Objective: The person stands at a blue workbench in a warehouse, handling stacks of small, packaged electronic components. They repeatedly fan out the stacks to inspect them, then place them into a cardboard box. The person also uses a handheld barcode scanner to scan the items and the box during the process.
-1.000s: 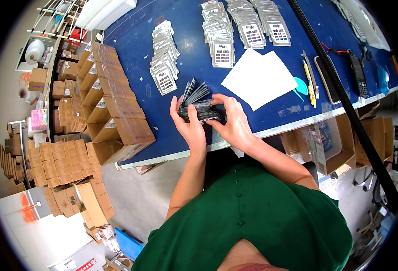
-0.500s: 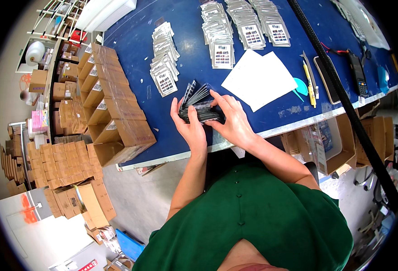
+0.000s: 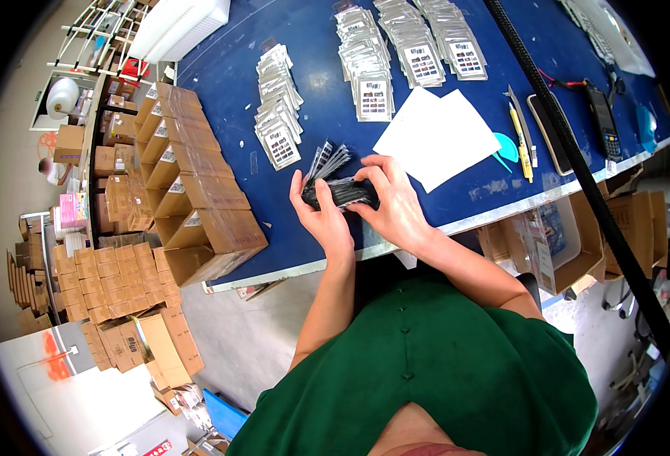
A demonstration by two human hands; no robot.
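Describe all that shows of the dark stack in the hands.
The dark stack is many thin, glossy, plastic-looking pieces: packed tightly in the main part, several fanned out at the upper left. The left hand holds its left side, the right hand its right, over the blue table; whether it touches is unclear.

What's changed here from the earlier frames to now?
The right hand's fingers drew slightly back from the dark bundle's fanned part; the view also tilted a little. Nothing was let go: the left hand holds on. Packet rows, white sheets and cardboard boxes stayed put.
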